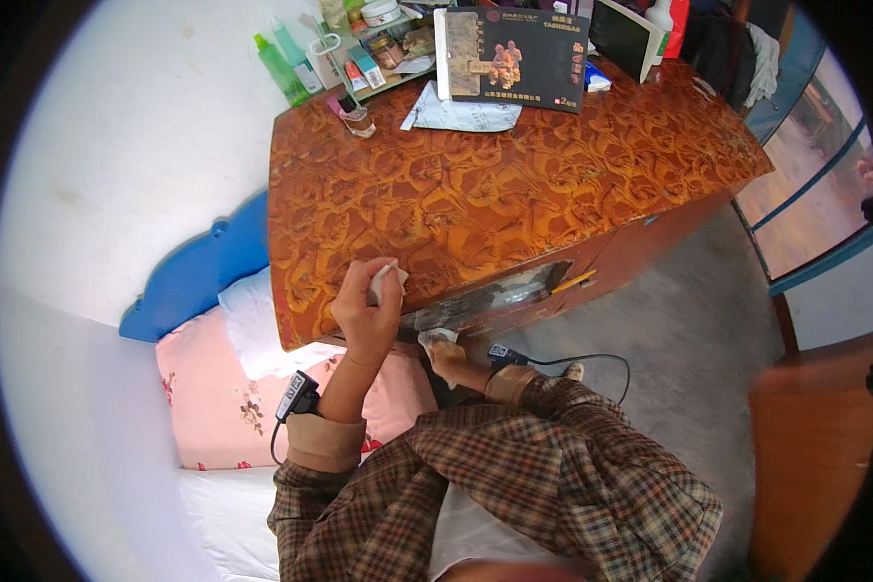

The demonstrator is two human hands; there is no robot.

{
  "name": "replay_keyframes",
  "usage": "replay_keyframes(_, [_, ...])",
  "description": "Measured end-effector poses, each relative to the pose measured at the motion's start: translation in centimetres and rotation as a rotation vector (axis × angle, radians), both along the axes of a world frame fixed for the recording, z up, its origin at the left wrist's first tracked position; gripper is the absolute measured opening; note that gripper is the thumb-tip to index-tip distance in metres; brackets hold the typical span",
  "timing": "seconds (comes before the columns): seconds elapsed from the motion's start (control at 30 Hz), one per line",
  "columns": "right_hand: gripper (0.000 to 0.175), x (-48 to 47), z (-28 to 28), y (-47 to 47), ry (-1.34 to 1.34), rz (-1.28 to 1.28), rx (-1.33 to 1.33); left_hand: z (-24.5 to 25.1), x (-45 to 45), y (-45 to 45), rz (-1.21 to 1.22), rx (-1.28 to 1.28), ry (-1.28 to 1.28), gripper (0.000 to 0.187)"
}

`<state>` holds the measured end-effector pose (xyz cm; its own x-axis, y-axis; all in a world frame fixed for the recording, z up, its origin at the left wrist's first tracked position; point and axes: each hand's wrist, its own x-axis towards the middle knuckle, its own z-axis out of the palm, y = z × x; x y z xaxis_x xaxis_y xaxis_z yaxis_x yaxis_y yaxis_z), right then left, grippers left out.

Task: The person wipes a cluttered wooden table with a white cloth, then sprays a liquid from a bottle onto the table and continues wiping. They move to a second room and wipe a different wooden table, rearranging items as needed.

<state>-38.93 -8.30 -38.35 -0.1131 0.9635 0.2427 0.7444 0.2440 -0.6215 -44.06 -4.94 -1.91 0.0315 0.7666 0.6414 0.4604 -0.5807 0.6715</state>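
My left hand [367, 309] is closed round a crumpled white tissue [384, 282] and rests over the near left edge of the brown patterned cabinet top [480, 211]. Lower and to the right, my right hand [447, 358] grips a second white tissue [438, 336] in front of the cabinet's glazed front compartment [509, 291]. A yellow strip [573, 281] lies along that compartment's lower edge. Small black devices sit at both wrists, the one by my right wrist [508, 355] with a cable. Part of my right hand's fingers is hard to make out.
At the cabinet's back stand a black printed box [516, 58], a white packet [462, 113], a small bottle [356, 120], a green bottle [282, 69] and a shelf with jars [385, 54]. A pink pillow [211, 393] and blue headboard [204, 262] are at left, a wooden piece of furniture [807, 465] at right.
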Motion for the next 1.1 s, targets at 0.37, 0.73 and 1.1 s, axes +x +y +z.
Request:
replay_keyframes(0.37, [0.022, -2.8, -0.8, 1.5, 0.2, -0.04, -0.276, 0.0, 0.2, -0.2, 0.031, 0.055, 0.081, 0.008])
replay_keyframes(0.73, [0.04, -2.3, 4.0, 2.5, 0.917, 0.36, -0.893, 0.0, 0.1, 0.0, 0.046, 0.135, 0.087, 0.008])
replay_keyframes(1.1, [0.039, 9.4, 9.2, -1.9, 1.056, -0.067, -0.937, -0.4, -0.6, -0.1, 0.055, 0.159, 0.007, 0.01])
